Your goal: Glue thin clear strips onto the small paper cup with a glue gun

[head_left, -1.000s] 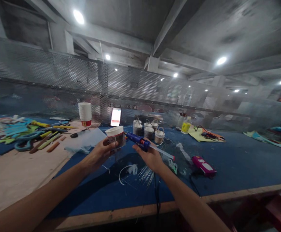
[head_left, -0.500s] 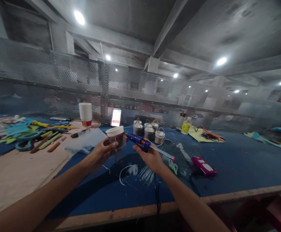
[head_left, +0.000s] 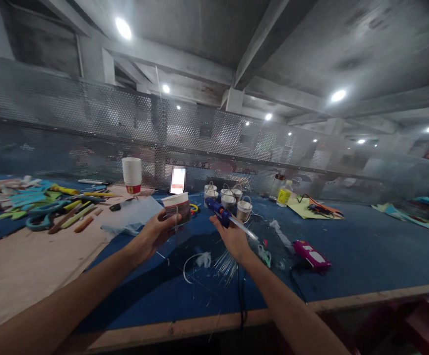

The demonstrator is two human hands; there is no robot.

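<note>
My left hand [head_left: 159,228] is wrapped round a paper cup [head_left: 177,206] with a white rim and a dark brownish side; a pale strand hangs down its front. In my right hand [head_left: 234,240] is a blue hot glue gun [head_left: 217,211], a clear glue stick [head_left: 244,228] jutting from its back end. The gun's nose points up and left, apart from the cup. Behind it stand several small white buckets [head_left: 228,201] with looped handles. Thin pale strands [head_left: 224,266] lie on the blue tabletop below my hands.
Scissors [head_left: 42,217], markers and coloured strips crowd the left side. A stack of paper cups [head_left: 132,173] and a lit phone screen [head_left: 178,180] stand at the back. To the right are a yellow-labelled bottle [head_left: 284,194], a yellow sheet [head_left: 303,206] and a magenta box [head_left: 311,255].
My right hand has drawn the glue gun away from the cup, to the right, and a yellow ring-shaped thing now shows behind. The left hand and cup have stayed nearly still.
</note>
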